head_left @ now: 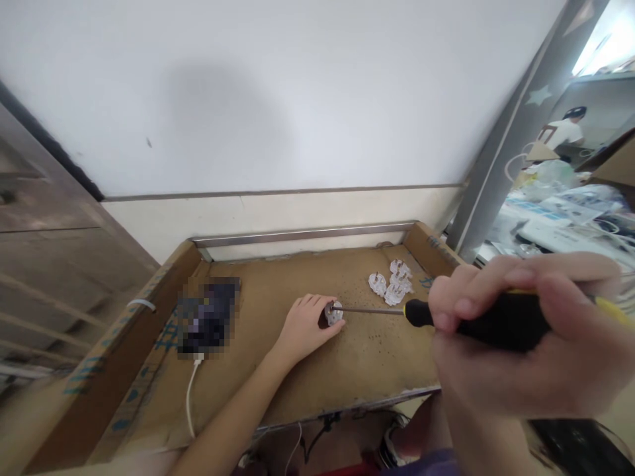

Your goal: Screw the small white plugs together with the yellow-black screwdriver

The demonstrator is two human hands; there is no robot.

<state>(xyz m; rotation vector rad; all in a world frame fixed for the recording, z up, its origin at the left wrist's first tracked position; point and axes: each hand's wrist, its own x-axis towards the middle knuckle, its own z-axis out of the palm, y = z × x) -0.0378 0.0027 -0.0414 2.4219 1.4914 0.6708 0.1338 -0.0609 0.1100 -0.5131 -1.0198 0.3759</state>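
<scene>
My left hand (305, 327) rests on the cardboard surface, its thumb and fingers closed around a small round, whitish clear plastic plug piece (336, 315). A screwdriver (368, 311) with a black and yellow handle is gripped in my right hand (536, 337), close to the camera. Its thin metal shaft points left, and the tip meets the plug piece; whether it sits in a screw is too small to tell. Just right of there lie several similar plug pieces (397, 281) with metal pins, bunched together. Dark specks, too small to name, are scattered near them.
A blurred-out dark device (211, 317) lies at the left with a white cable (189, 400) attached. Cardboard walls (126, 350) border the work surface (268, 284). A white panel (297, 99) rises behind. At far right, another person (568, 132) sits beyond a cluttered table (555, 231).
</scene>
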